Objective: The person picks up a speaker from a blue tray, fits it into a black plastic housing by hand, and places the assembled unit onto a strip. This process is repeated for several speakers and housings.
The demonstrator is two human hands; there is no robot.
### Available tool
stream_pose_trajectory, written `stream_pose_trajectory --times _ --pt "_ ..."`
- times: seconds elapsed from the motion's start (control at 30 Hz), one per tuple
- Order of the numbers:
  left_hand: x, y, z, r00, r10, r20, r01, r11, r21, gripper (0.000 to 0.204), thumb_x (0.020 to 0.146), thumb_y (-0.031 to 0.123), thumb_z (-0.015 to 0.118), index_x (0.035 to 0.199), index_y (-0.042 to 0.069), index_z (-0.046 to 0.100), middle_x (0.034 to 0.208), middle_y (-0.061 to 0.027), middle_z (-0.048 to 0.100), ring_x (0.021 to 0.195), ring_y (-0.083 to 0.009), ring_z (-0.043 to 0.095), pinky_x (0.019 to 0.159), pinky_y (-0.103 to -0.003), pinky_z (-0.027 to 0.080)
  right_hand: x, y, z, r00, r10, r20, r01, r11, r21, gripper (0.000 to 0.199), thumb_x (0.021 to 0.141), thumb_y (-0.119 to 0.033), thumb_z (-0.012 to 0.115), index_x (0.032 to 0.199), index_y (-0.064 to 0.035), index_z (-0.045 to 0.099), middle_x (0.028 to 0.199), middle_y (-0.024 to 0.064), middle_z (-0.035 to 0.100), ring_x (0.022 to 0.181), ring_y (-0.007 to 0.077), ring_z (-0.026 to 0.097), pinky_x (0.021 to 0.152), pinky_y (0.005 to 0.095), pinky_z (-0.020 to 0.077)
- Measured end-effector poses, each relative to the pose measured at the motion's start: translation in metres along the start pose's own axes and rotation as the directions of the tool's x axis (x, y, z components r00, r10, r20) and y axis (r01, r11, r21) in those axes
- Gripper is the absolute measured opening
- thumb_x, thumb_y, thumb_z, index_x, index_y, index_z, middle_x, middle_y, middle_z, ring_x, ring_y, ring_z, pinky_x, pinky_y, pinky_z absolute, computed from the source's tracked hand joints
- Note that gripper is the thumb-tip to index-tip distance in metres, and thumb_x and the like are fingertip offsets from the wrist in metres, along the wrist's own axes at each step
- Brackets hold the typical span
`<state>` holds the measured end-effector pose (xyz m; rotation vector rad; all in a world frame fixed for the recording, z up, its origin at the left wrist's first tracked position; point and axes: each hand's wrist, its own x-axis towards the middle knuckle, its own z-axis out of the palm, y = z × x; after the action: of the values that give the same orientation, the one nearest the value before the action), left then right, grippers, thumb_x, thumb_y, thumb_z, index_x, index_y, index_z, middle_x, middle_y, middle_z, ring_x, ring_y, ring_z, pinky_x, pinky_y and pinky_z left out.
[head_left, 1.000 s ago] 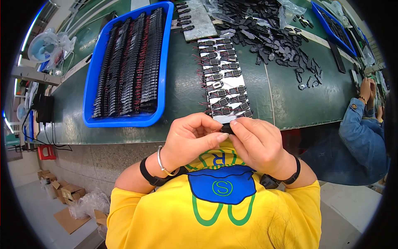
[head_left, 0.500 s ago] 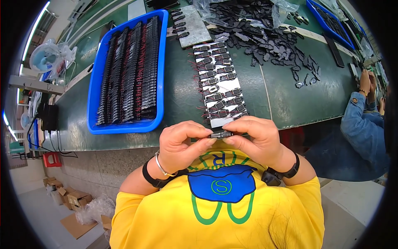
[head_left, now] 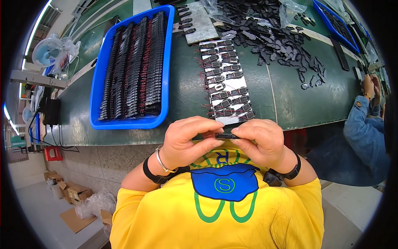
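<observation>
Green table (head_left: 186, 83), cardboard boxes (head_left: 79, 193) nearby

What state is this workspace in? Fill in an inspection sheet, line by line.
Surface: glossy dark-green table
Work pieces: small black oblong part; white rectangular strip carrying black red-wired parts; blue rectangular tray of stacked black parts
Clutter: heap of flat black pieces; crumpled clear plastic bag
Grip: left hand and right hand pinch the small black oblong part
Cables: thin black cables hang at far left
Surroundings: round white fan and brown cardboard boxes, left; another person's blue denim sleeve, right
</observation>
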<state>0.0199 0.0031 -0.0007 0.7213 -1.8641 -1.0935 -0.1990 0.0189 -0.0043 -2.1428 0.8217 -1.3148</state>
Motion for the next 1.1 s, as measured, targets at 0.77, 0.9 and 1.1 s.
stream_pose_trajectory --times 0.77,0.9,1.1 --pt "-0.011 -0.006 -0.003 0.999 0.044 -0.012 -0.043 0.997 0.065 0.021 0.076 0.000 0.074 0.096 -0.001 0.067 0.084 -0.0111 0.068 0.069 -0.0171 0.064 0.058 -0.024 0.047 0.001 0.002 0.004 0.966 0.239 0.100 -0.255 0.942 0.219 0.019 0.076 -0.001 0.074 0.093 0.0003 0.067 0.077 0.0113 0.066 0.065 0.0215 0.065 0.058 0.0283 0.0511" --pt "-0.008 0.005 -0.007 0.988 -0.151 0.004 0.151 0.988 0.025 0.026 0.074 0.000 0.076 0.099 0.001 0.068 0.087 -0.0112 0.068 0.070 -0.0172 0.064 0.059 -0.025 0.048 0.001 0.004 0.004 0.988 0.131 0.086 -0.140 0.984 0.114 0.018 0.074 -0.001 0.074 0.090 0.0008 0.066 0.076 0.0115 0.066 0.063 0.0225 0.065 0.056 0.0284 0.0497" --pt "0.004 0.023 -0.021 0.979 0.193 0.065 -0.202 0.882 0.427 0.031 0.066 0.002 0.078 0.096 0.002 0.069 0.081 -0.0087 0.066 0.065 -0.0190 0.062 0.056 -0.026 0.048 0.008 0.004 0.012 0.992 0.018 0.123 -0.025 0.998 0.055 0.019 0.071 -0.002 0.076 0.086 0.0001 0.064 0.076 0.0120 0.066 0.062 0.0250 0.065 0.054 0.0302 0.0501"
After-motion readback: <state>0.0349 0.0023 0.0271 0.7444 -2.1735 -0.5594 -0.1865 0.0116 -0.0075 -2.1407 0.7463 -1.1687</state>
